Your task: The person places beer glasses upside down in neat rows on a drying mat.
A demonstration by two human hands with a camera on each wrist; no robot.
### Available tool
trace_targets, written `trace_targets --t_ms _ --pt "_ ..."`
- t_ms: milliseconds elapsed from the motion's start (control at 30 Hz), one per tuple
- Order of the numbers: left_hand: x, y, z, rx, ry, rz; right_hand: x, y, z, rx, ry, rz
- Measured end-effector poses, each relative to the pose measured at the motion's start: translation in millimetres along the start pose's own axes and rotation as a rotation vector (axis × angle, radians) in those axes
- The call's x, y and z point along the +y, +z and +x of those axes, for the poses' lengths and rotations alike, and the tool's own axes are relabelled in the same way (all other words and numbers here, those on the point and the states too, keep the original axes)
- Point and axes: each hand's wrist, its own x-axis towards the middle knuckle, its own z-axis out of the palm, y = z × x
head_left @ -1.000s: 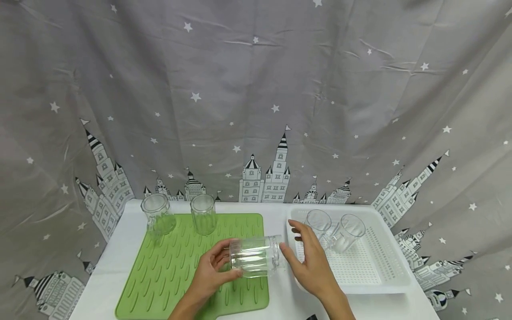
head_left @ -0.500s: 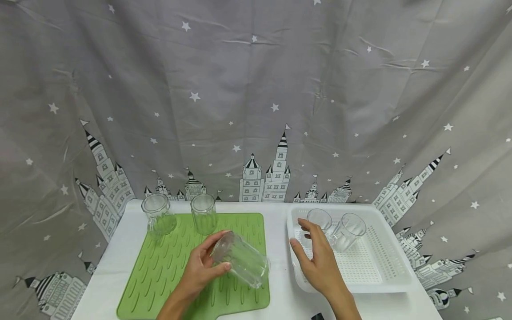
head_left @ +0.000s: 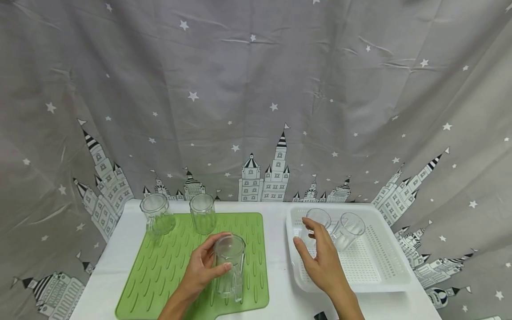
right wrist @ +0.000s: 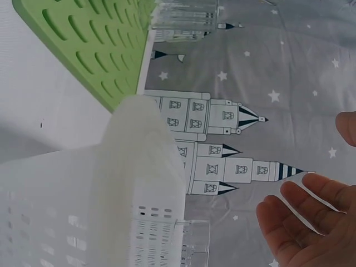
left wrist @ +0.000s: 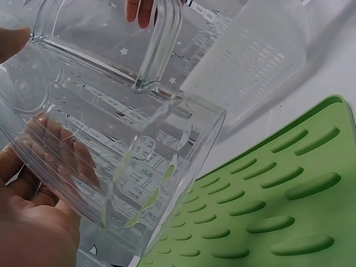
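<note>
A clear glass mug (head_left: 231, 260) is gripped by my left hand (head_left: 202, 266) over the right part of the green drying mat (head_left: 160, 275). The mug's opening faces up and its handle points toward me. In the left wrist view, thumb and fingers (left wrist: 47, 222) wrap the mug's wall (left wrist: 128, 161) on opposite sides. My right hand (head_left: 323, 264) holds nothing and hovers over the left side of the white basket (head_left: 400, 275), its fingers loosely bent. In the right wrist view those fingers (right wrist: 311, 222) stand apart from the thumb.
Two glass mugs, one far left (head_left: 158, 218) and one beside it (head_left: 203, 218), stand at the mat's back edge. Inside the basket are two more glasses, a left one (head_left: 318, 217) partly hidden by my right hand and a tilted one (head_left: 349, 231). A grey castle-print curtain (head_left: 256, 111) hangs behind.
The mug has swung from lying sideways between both hands to upright in my left hand, over the mat. My right hand has moved right, away from it, toward the basket.
</note>
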Motion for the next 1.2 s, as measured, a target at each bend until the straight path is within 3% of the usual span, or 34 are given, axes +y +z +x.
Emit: trace_targets --t_ms 600,967,1200 --pt "-2.8 -2.8 -4.5 0.013 -0.025 0.032 12 0 6.6 -0.029 0.016 -0.064" --pt "-4.9 -2.7 -6.7 0.021 -0.038 0.061 59 -26 26.3 -0.052 0.042 -0.180" --pt "-6.8 -0.8 -4.5 -0.010 -0.017 0.063 86 -53 30.6 -0.126 0.189 -0.282"
